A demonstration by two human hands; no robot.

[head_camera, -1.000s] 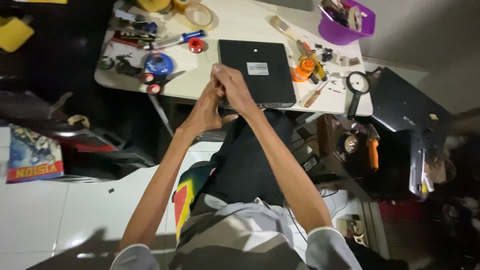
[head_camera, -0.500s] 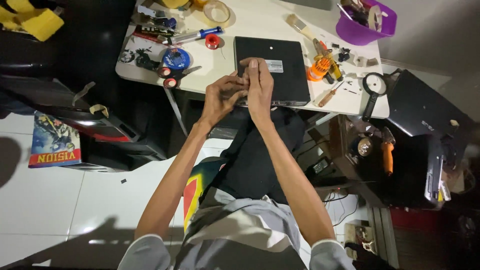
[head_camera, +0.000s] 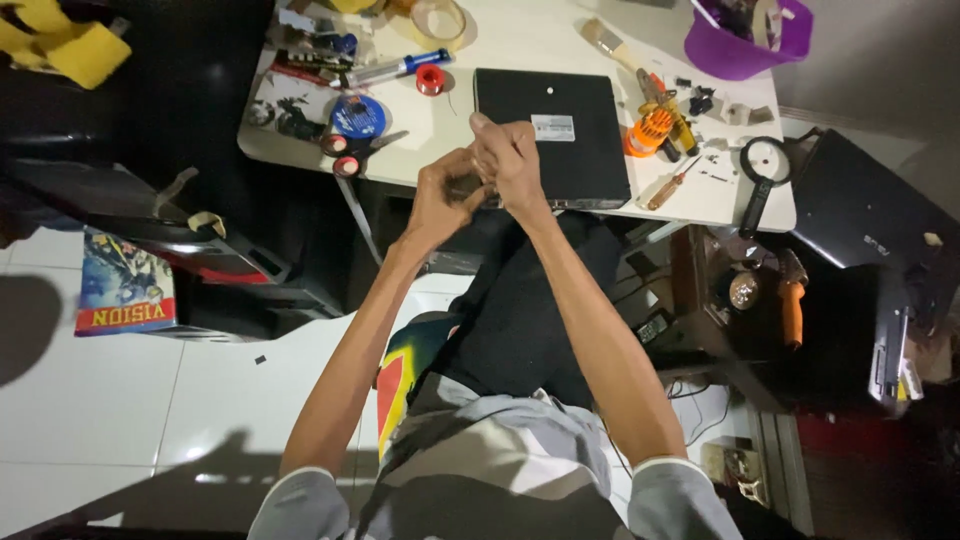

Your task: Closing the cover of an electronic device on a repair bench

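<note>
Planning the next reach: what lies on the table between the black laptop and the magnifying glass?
In the head view, between the black laptop and the magnifying glass lie an orange round tool, a small screwdriver and scattered small parts.

A small dark object (head_camera: 468,188) sits pinched between the left hand (head_camera: 443,195) and the right hand (head_camera: 512,160); the curled fingers cover most of it, so its kind and shape cannot be told. The hands also hide the near left corner of the black laptop (head_camera: 560,130). At the top edge, the purple bowl (head_camera: 745,55) and the roll of tape (head_camera: 438,18) are partly cut off. The yellow cloth (head_camera: 70,45) runs out of the top left corner. Tiny parts (head_camera: 715,165) scattered on the white table (head_camera: 500,45) beside the magnifying glass (head_camera: 765,165) are too small to identify. The dark shelves at right are too dim to read.
</note>
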